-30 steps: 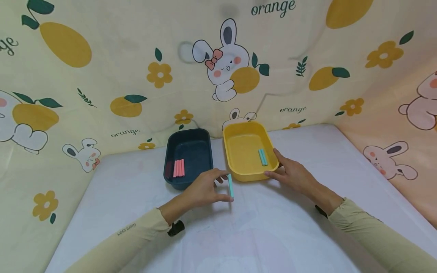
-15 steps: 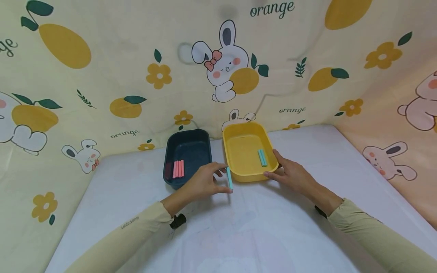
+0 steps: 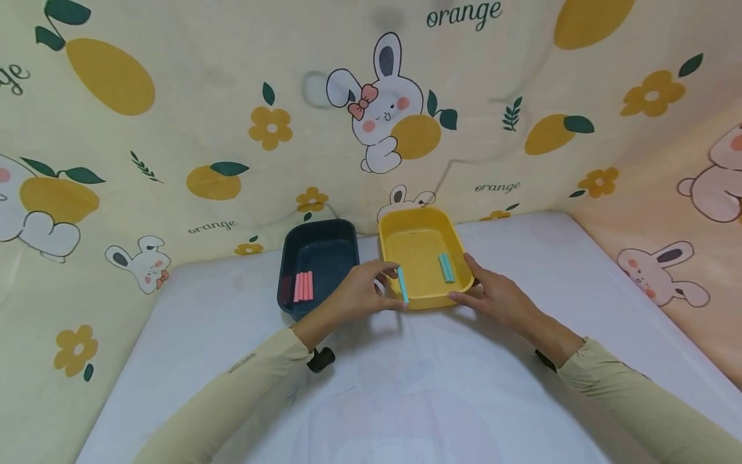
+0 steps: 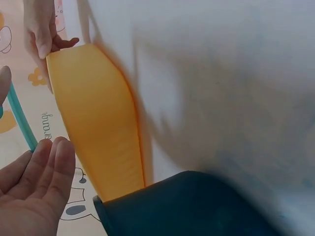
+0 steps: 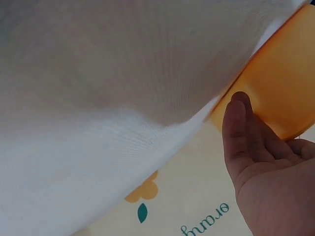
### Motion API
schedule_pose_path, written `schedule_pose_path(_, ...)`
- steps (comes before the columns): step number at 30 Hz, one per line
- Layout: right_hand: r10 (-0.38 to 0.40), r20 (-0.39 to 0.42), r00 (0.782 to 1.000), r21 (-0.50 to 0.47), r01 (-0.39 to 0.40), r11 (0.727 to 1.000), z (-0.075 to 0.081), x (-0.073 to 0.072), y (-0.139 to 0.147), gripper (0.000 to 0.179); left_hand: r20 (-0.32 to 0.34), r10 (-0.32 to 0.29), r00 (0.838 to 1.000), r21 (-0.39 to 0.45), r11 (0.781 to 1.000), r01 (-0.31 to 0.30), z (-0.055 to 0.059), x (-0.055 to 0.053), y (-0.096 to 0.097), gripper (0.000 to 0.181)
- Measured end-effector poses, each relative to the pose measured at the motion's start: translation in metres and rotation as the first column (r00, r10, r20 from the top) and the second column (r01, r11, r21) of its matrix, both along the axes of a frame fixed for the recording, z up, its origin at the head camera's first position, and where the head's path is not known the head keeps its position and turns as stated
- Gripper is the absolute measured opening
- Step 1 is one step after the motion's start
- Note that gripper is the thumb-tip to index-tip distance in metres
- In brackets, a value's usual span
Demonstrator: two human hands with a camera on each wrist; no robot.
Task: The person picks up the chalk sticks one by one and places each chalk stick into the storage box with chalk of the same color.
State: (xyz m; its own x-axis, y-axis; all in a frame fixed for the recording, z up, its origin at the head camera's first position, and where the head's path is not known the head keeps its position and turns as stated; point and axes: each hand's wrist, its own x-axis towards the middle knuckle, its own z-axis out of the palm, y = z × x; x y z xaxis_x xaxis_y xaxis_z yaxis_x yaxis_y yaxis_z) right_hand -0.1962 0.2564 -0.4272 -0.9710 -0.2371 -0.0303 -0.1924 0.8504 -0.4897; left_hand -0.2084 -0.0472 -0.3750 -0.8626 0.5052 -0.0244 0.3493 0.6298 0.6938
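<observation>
My left hand (image 3: 364, 291) pinches a teal chalk stick (image 3: 402, 285) end to end between thumb and fingertips. The stick overlaps the front-left rim of the yellow tray (image 3: 411, 240) in the head view; the left wrist view shows the same chalk (image 4: 20, 115) beside the tray wall. My right hand (image 3: 500, 295) holds the tray's front-right corner, thumb at the front and fingers along the right side. Inside the tray lie two teal chalk sticks (image 3: 446, 267), side by side. In the right wrist view, fingers (image 5: 236, 128) lie against the tray's outer wall.
Left of the yellow tray stands a dark blue tray (image 3: 324, 240), with several pink chalk sticks (image 3: 303, 286) in a row; my left hand and wrist cover its front-right part. A white cloth (image 3: 371, 399) covers the table. Behind hangs a printed curtain (image 3: 232, 84).
My left hand has moved up and to the right with the teal chalk, from in front of the trays to the yellow tray's front-left rim. The right hand has stayed at the corner.
</observation>
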Motion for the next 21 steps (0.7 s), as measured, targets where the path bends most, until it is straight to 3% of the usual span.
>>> schedule_pose_path(13,0.006,-0.005,1.0,-0.017,-0.006,1.0,0.002,-0.002,0.0,0.106,-0.011,0.021,1.0,0.064,0.998,-0.02,0.0,-0.025,0.014,0.077)
schedule_pose_path(21,0.01,-0.029,1.0,-0.013,-0.01,1.0,-0.002,0.0,0.002,0.103,0.006,-0.01,1.0,0.056,0.998,0.01,-0.003,-0.04,0.027,0.077)
